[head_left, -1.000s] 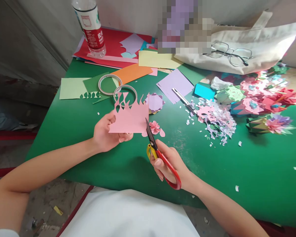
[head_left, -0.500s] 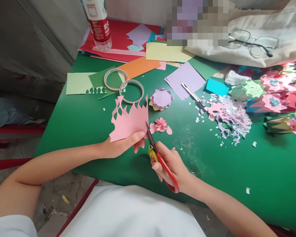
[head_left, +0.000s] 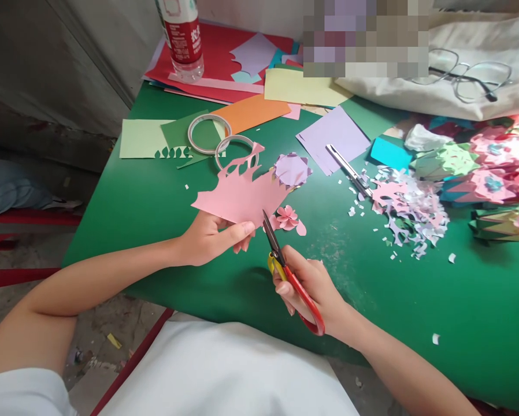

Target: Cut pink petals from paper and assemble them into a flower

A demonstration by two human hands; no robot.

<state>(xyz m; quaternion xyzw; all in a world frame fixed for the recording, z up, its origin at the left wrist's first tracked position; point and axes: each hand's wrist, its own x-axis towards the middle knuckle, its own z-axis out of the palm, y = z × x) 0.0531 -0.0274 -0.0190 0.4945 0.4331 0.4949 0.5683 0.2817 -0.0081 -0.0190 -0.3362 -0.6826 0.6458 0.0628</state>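
Observation:
My left hand (head_left: 218,236) pinches the lower edge of a pink paper (head_left: 242,199), whose upper edge is cut into points and holes. In my right hand (head_left: 314,283) are scissors (head_left: 300,294) with red and yellow handles. Their blades look closed or nearly so, with the tip at the paper's lower right edge. A small pink paper flower (head_left: 287,217) with loose petals lies just right of the blades. Behind the paper's right corner sits a purple layered paper piece (head_left: 292,169).
Two tape rolls (head_left: 210,117) lie behind the paper. A utility knife (head_left: 348,169) rests partly on purple sheets (head_left: 335,136), beside paper scraps (head_left: 409,208). Paper flowers (head_left: 487,150) stand at right. A bottle (head_left: 184,43) is at the back, glasses (head_left: 467,78) on a cloth bag (head_left: 385,89).
The pink paper has turned clockwise in my left hand, its cut edge now leaning right over the purple piece. The scissors stay near its lower right edge. The view has shifted slightly.

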